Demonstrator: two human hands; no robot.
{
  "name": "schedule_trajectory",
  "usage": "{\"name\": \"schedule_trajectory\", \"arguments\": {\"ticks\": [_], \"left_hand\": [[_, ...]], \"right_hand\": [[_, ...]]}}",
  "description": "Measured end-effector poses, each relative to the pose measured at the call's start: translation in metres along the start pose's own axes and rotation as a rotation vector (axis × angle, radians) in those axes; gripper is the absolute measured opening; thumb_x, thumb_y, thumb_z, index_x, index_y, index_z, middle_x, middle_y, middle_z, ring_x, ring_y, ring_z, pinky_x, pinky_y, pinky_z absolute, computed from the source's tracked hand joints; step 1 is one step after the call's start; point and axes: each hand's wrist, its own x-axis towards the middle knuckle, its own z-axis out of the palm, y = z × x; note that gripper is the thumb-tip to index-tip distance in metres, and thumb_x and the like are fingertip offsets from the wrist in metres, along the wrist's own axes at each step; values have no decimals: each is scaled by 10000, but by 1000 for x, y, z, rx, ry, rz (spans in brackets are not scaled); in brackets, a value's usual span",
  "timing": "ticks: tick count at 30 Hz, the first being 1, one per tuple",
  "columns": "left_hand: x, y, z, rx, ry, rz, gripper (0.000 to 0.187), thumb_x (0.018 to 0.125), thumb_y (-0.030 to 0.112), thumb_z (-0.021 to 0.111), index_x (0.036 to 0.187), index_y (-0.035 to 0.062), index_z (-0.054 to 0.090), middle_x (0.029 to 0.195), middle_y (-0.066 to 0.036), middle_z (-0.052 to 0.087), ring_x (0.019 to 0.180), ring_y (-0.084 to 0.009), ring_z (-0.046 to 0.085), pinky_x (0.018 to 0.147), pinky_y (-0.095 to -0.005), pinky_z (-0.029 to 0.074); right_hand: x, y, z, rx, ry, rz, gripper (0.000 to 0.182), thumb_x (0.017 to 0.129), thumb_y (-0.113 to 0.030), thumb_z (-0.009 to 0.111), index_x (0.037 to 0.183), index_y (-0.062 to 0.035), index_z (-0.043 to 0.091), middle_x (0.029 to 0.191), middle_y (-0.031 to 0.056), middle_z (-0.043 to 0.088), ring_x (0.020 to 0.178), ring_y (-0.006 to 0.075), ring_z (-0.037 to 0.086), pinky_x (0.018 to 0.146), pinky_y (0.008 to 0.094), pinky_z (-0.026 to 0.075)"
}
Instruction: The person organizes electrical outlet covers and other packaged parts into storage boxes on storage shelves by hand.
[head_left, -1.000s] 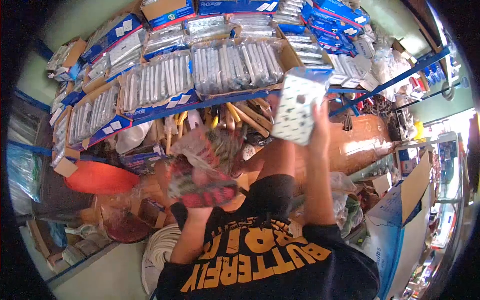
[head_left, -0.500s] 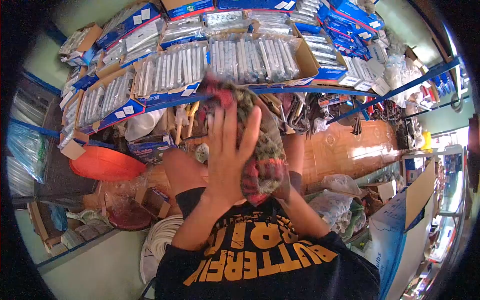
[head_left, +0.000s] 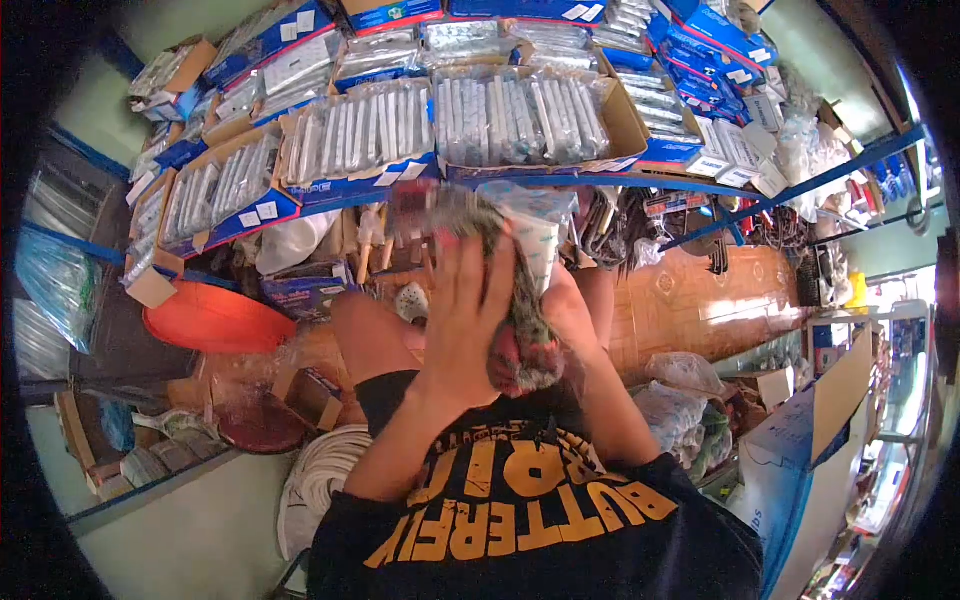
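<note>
My left hand (head_left: 462, 315) lies with long, nearly straight fingers over a crumpled cloth (head_left: 520, 330) patterned in dark green and pink-red. The cloth hangs on both sides of the hand, and its upper end is smeared by motion. Behind it shows a flat white packet (head_left: 538, 245) in clear plastic with teal print. My right hand (head_left: 572, 315) is closed round the lower right edge of this packet, thumb side toward me; its other fingers are hidden. The cloth lies against the packet's left part. Both hands are in front of my chest, below the shelf edge.
A blue-edged shelf (head_left: 690, 182) crosses ahead, bearing open cartons (head_left: 620, 115) of plastic-wrapped flat packets. A red-orange basin (head_left: 215, 318) is at left, a coil of white cable (head_left: 325, 480) by my side. To the right stand plastic bags (head_left: 670, 410) and a tall blue-white carton (head_left: 780, 480).
The cloth has shifted left and bunched under my left hand, baring the white packet it mostly covered. My right hand now shows at the packet's edge. The view has moved slightly.
</note>
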Motion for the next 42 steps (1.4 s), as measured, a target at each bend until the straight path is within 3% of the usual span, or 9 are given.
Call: {"name": "schedule_trajectory", "arguments": {"ticks": [6,9,13,16,17,20,23,30,42], "left_hand": [[18,-16,7,-451,184,-84,848,814,300,654,1455,12,179,1461,-150,299,1314,-273,363,1076,-388,308],[-1,-30,27,-1590,362,-650,456,964,374,444,1283,48,468,1179,-86,578,1064,-217,576,945,-379,464],[-27,-36,29,-2494,43,-811,725,788,-5,680,1401,37,296,1300,-112,490,1122,-229,541,964,-352,446],[-32,-22,44,-1836,53,-370,696,814,72,679,1400,31,306,1331,-125,458,1155,-246,521,983,-358,427],[-27,-9,47,-1152,151,-366,761,777,142,714,1400,11,295,1374,-167,399,1221,-306,460,1032,-412,363],[-18,-7,36,-405,113,-106,873,709,193,744,1401,-21,256,1395,-227,329,1281,-400,353,1057,-459,300],[-2,1,27,-304,127,71,935,637,283,750,1375,-45,278,1393,-275,287,1290,-486,272,1058,-504,254],[27,-1,17,-224,16,10,987,653,288,704,1449,-10,201,1485,-270,159,1363,-449,188,1098,-487,186],[16,29,45,-297,-30,70,755,708,201,680,1368,-6,378,1405,-221,311,1340,-470,221,1084,-494,229]], "right_hand": [[-9,-3,-8,167,-12,298,450,953,-369,511,1192,9,559,1193,34,570,1046,96,501,939,255,353],[5,-11,6,-58,236,116,316,979,-240,447,1046,38,583,1193,60,550,1098,147,480,981,299,331],[32,1,-9,-409,347,-170,328,980,-230,433,1125,48,527,1290,103,465,1171,188,427,1009,328,310],[31,21,-17,-778,405,-207,366,981,-210,414,1248,40,414,1374,137,362,1240,221,366,1037,348,284],[28,20,-11,-641,336,-194,421,988,-248,398,1296,36,349,1374,139,355,1249,222,355,1043,352,279],[14,10,10,-378,296,-89,604,995,-445,331,1385,10,258,1341,116,382,1220,217,383,1053,337,276],[6,13,8,600,496,520,752,920,-637,309,1427,-83,253,1276,92,481,1114,262,494,972,394,405],[-2,6,-8,667,539,345,712,926,-616,317,1410,-95,287,1282,103,479,1127,284,492,977,423,406],[2,-5,-37,794,543,8,635,937,-574,332,1377,-117,355,1294,125,475,1153,327,489,987,480,406]]}}
